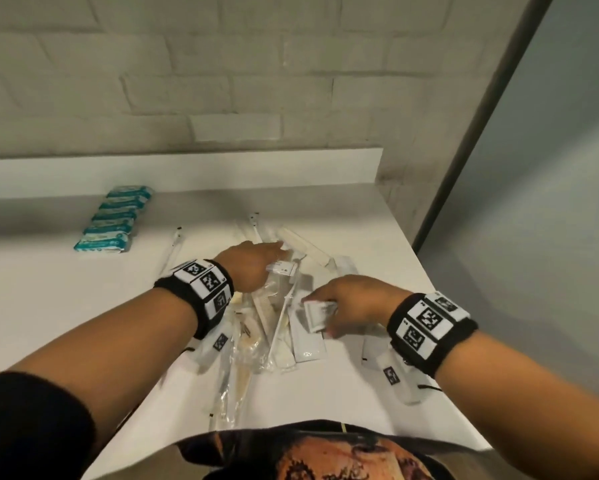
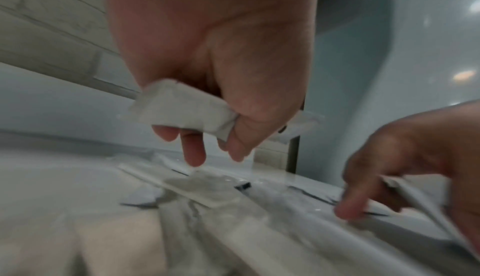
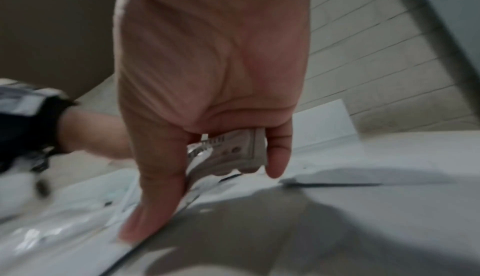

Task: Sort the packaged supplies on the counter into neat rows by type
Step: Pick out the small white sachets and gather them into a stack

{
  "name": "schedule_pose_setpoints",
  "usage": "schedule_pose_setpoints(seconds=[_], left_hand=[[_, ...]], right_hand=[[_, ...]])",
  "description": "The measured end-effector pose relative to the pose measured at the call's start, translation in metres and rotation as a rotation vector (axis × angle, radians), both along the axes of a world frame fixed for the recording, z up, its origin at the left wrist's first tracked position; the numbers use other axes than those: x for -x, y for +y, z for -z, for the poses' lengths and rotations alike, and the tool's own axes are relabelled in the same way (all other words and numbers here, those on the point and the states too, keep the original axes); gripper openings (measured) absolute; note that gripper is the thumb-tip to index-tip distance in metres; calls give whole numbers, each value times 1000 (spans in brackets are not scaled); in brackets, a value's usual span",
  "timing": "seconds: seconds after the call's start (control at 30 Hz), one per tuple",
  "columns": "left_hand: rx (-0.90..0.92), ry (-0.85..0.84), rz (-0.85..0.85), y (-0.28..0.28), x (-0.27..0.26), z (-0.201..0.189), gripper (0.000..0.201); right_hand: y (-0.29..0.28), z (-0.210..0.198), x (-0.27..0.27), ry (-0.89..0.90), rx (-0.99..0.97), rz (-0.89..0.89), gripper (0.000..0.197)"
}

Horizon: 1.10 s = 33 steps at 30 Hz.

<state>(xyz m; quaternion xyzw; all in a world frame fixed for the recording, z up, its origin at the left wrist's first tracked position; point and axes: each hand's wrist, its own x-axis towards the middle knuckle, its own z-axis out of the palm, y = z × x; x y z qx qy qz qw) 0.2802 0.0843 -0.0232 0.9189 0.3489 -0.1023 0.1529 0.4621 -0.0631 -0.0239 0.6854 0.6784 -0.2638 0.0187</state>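
— Hands first: what is each one doing?

— Nearest, the right hand (image 1: pixel 351 301) reaches in from the right, palm down over the pile of packets (image 1: pixel 273 327) in the middle of the counter (image 1: pixel 48 306). Its fingers are curled round a small stack of white sachets (image 3: pixel 233 153), with the thumb stretched down toward the wrappers underneath.

— And the other?

— A little farther in, the left hand (image 1: pixel 253 268) stretches forward over the same pile. It pinches a folded white packet (image 2: pixel 182 108) between thumb and fingers; two fingertips hang loose below it, above the heap. The picture is blurred there, so I cannot tell whether they touch anything.

— How do the arms lie?

— Both forearms come in low and angle toward each other, each with a black wristband (image 1: pixel 429 327) carrying square printed markers.

— Where are the supplies?

— Most lie mixed in that central pile: long clear wrappers, flat white sachets, overlapping at all angles. Farther back on the left, well apart from the pile, a row of teal packs (image 1: pixel 112 220) runs toward the wall (image 1: pixel 221 64), one just behind another.
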Motion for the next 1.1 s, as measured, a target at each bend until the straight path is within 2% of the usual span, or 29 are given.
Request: schedule_pose_setpoints(seconds=[0.07, 0.13, 0.23, 0.3, 0.4, 0.47, 0.57, 0.67, 0.8, 0.9, 0.97, 1.03, 1.1], left_hand=[[-14, 143, 35, 10, 1, -1, 63], [-44, 182, 42, 14, 4, -2, 48], [-49, 136, -3, 16, 6, -3, 24], [-50, 58, -45, 23, 4, -3, 19], [-72, -95, -30, 36, -10, -3, 23], [-41, -78, 29, 41, -25, -3, 29], [-93, 84, 57, 42, -39, 0, 33], [-123, 68, 3, 44, -42, 7, 22], [-140, 36, -9, 53, -45, 14, 19], [-116, 9, 65, 60, -57, 17, 33], [-130, 94, 114, 62, -64, 17, 46], [-159, 157, 95, 63, -70, 14, 58], [-184, 211, 55, 64, -74, 10, 62]], right_hand=[[2, 6, 3, -65, 6, -69, 67], [8, 5, -3, -115, -2, -73, 62], [16, -2, -14, -167, -19, -55, 42], [19, -5, -10, -104, -47, -75, 46], [18, -8, 10, -42, -40, -213, 58], [19, -3, 20, -78, -10, -287, 65], [21, 5, 10, -96, -4, -238, 64], [20, 2, -10, -175, -27, -198, 55], [24, -2, -21, -264, -82, -197, 63], [32, 4, -19, -199, -83, -242, 67], [38, 5, -17, -201, -82, -245, 59], [41, 2, -15, -234, -56, -222, 49], [43, 1, -16, -272, 10, -180, 43]])
